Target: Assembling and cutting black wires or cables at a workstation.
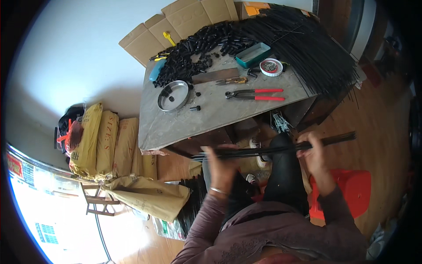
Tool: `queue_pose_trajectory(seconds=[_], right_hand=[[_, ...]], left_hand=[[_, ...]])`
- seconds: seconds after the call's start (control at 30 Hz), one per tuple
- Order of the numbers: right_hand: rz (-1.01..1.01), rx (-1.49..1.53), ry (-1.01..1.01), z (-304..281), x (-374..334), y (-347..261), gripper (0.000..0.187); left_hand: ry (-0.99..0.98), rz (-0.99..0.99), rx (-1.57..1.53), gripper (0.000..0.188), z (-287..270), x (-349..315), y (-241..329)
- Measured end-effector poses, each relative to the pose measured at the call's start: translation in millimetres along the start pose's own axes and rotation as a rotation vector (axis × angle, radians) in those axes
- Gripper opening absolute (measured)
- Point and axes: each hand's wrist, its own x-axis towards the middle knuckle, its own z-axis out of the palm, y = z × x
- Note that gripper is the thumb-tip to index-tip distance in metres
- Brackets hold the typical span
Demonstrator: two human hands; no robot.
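A bundle of thin black rods [274,151] lies crosswise above my knees, below the table's front edge. My left hand [220,169] is wrapped round it near its left end, with the thumb on top. Farther right, my right hand [313,152] grips the same bundle between thumb and fingers, and the rod ends stick out past it. On the table [158,127] rest red-handled pincers [255,94], a smaller pair of pliers [232,81], a round metal dish [175,96] and a large heap of similar black rods [307,48].
Small black tubular parts [206,42] are heaped at the back, beside a teal tray [253,53] and a white dish [271,67] of small metal bits. A red stool [347,193] stands at right. Tan sacks [105,141] and more black rods [191,207] are at left.
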Motion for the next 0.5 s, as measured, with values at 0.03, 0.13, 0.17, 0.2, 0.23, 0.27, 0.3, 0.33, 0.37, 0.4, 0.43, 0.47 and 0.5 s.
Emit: queue_pose_trajectory(seconds=[0.03,0.13,0.17,0.2,0.23,0.27,0.3,0.33,0.37,0.4,0.43,0.47,0.5], right_hand=[[-0.035,0.027,0.017,4,4,-19,0.026],[-0.108,-0.443,0.013,13,17,-28,0.023],[-0.060,-0.515,0.104,35,12,-23,0.020],[-0.304,-0.750,-0.097,30,19,-2,0.016],[-0.583,-0.990,-0.169,48,16,7,0.013],[-0.522,-0.869,-0.176,57,16,30,0.011],[-0.458,-0.745,-0.188,64,15,51,0.010],[-0.803,-1.041,-0.390,75,17,46,0.013],[-0.729,-1.122,-0.403,78,18,55,0.014],[-0.655,-1.200,-0.418,81,17,64,0.016],[-0.643,-1.193,-0.424,84,17,70,0.016],[-0.593,-1.148,-0.440,87,17,74,0.018],[-0.544,-1.104,-0.454,90,16,78,0.020]], left_hand=[[-0.398,0.166,0.795,0.050,-28,2,-31],[-0.658,0.106,1.318,0.052,-15,-33,-64],[-0.504,-0.082,1.047,0.052,7,-51,-67],[-0.643,0.276,1.083,0.051,24,-55,-66],[-0.757,0.644,1.099,0.051,41,-53,-58],[-0.804,0.885,1.141,0.041,62,-55,-49],[-0.805,0.855,1.143,0.037,69,-58,-44],[-0.802,0.828,1.148,0.032,70,-62,-40],[-0.743,0.759,1.162,0.028,69,-65,-37],[-0.684,0.692,1.174,0.024,67,-68,-35],[-0.663,0.719,1.088,0.022,65,-63,-36],[-0.568,0.710,1.171,0.021,60,-62,-30],[-0.532,0.674,1.105,0.021,58,-63,-25]])
